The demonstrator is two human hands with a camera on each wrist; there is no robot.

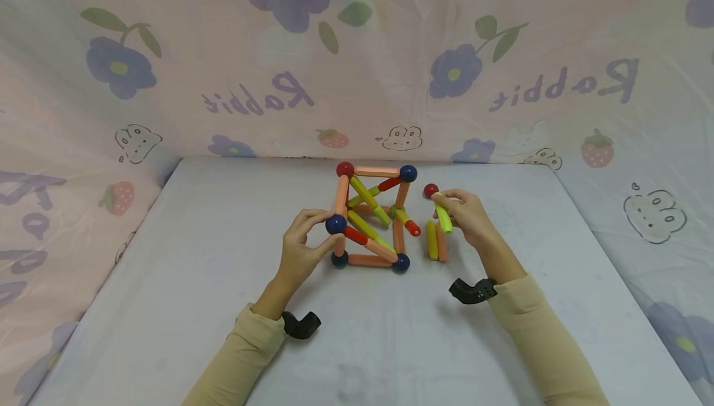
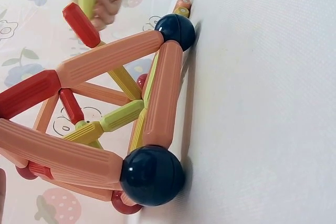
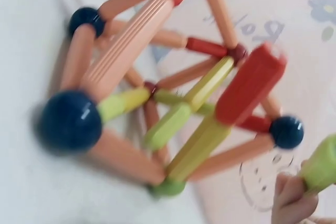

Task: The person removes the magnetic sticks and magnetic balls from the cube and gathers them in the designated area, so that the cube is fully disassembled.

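A frame of magnetic building sticks and balls [image 1: 372, 261] stands on the table, with salmon edges and red, yellow and light green diagonals. My left hand [image 1: 301, 245] pinches its near upper-left navy ball [image 1: 336, 224] between thumb and fingers. To the right of the frame, my right hand [image 1: 471, 215] holds a light green stick [image 1: 444, 219] off the table; this stick [image 3: 321, 163] also appears at the right wrist view's edge. A yellow stick tipped by a red stick [image 3: 252, 85] juts out from the frame's right side, its red end free.
A loose red ball [image 1: 431, 191] lies just beyond my right hand. Below that hand, a yellow stick [image 1: 432, 240] and a salmon stick [image 1: 442, 245] lie side by side on the white table [image 1: 195, 269]. A patterned curtain [image 1: 368, 71] hangs behind.
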